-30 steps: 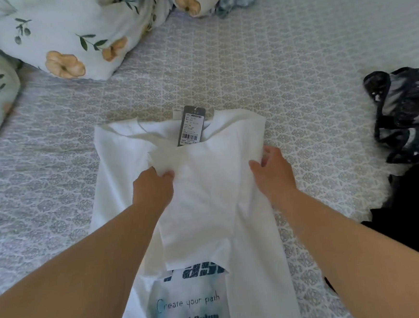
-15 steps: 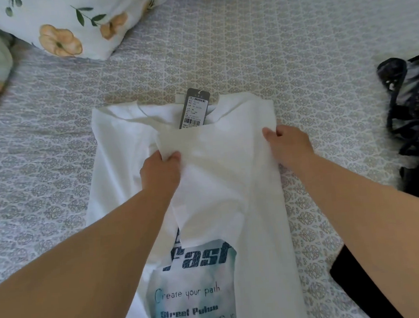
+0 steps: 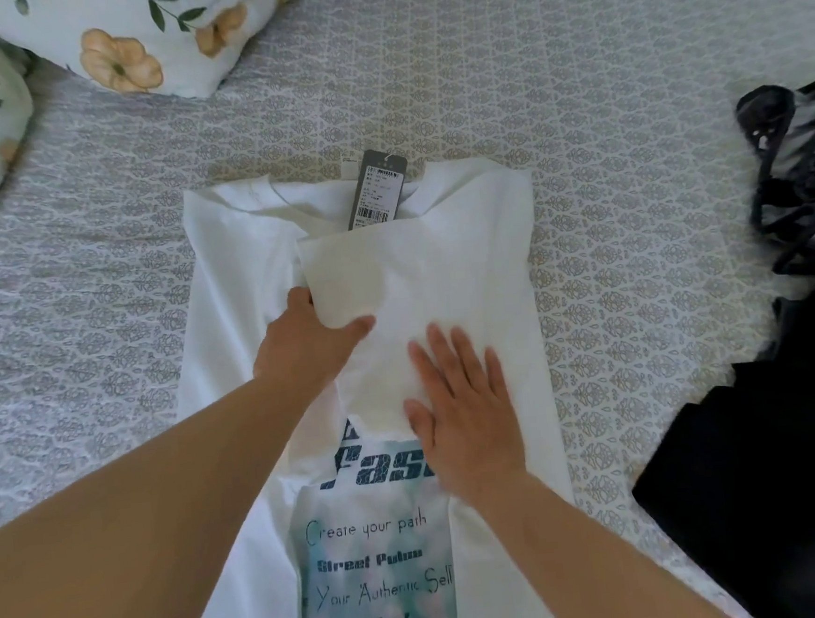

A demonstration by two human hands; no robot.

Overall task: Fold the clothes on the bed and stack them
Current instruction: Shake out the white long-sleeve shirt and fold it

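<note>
Nearest, the right hand (image 3: 467, 416) lies flat, fingers straight and slightly spread, pressing down on the white T-shirt (image 3: 231, 322) where its folded-in sleeve (image 3: 393, 280) meets the printed lettering; it holds nothing. Just to its left and a little farther out, the left hand (image 3: 308, 346) grips the left edge of that folded sleeve, thumb on top of the cloth and the other fingers hidden under it. The shirt lies lengthwise on the bed (image 3: 598, 98) beneath both hands, print side up, with its right side folded over the middle and its collar pointing away from them. Below the right hand's wrist runs the blue-green printed panel (image 3: 378, 579) with dark lettering. Beyond both hands, at the collar, a grey price tag (image 3: 376, 189) sticks up, its lower end tucked under the folded sleeve. Well to the right of the right hand lies a black garment (image 3: 774, 475), and past it a black-and-white patterned one (image 3: 800, 180). Far beyond the left hand are two flowered pillows (image 3: 130, 33).
</note>
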